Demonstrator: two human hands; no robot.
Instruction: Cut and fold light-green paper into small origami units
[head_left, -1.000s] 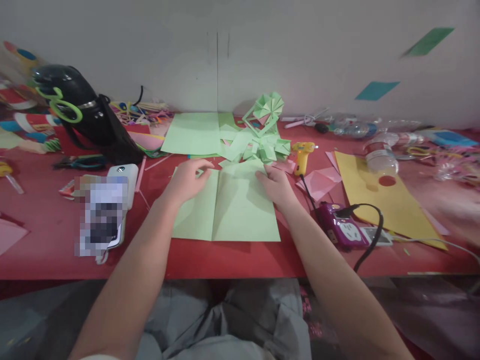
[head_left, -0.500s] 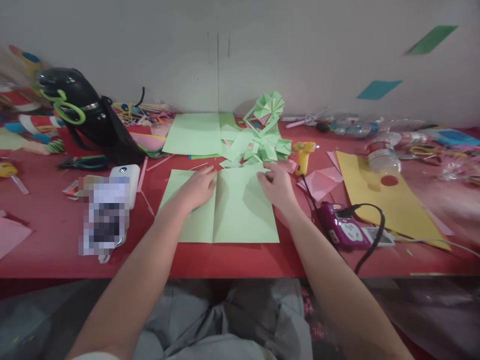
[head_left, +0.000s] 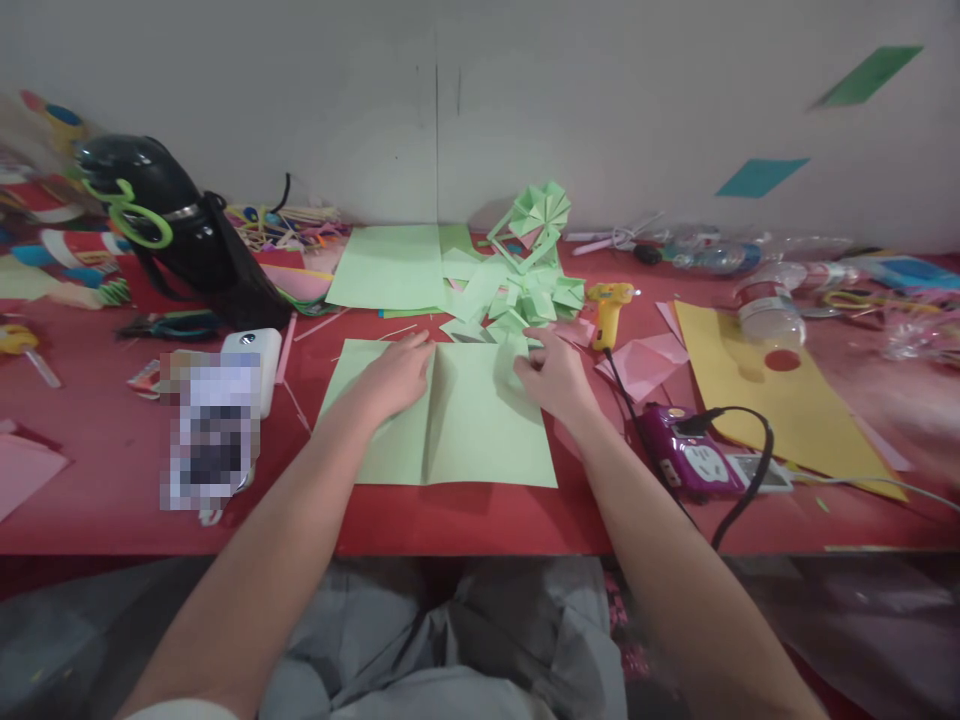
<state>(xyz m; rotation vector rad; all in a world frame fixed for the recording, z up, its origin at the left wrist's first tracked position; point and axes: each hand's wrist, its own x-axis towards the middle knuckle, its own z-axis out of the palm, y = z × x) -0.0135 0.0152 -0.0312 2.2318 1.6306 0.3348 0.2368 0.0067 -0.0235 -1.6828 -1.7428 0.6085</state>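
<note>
A light green paper sheet (head_left: 480,430) with an upright crease near its middle lies before me on the red table. My left hand (head_left: 401,375) rests on its left part, fingers stretched towards the far edge beside the crease. At the far right corner, my right hand (head_left: 551,370) has its thumb and bent fingers closed on the sheet, which curls up slightly there. Just beyond the sheet lie folded green paper pieces (head_left: 536,295), with a round pleated green paper form (head_left: 541,210) standing among them. Another green sheet (head_left: 390,265) lies behind my left hand.
On the right are a yellow glue gun (head_left: 609,312), a purple power strip (head_left: 686,455) with black cables, yellow paper (head_left: 795,410) and plastic bottles (head_left: 772,310). A black bottle (head_left: 187,225) leans at left, behind a white device (head_left: 262,365). A wall (head_left: 315,100) closes the back.
My right hand's fingers have curled in more at the far right corner, and the paper there now bends up slightly. My left hand has stayed in place.
</note>
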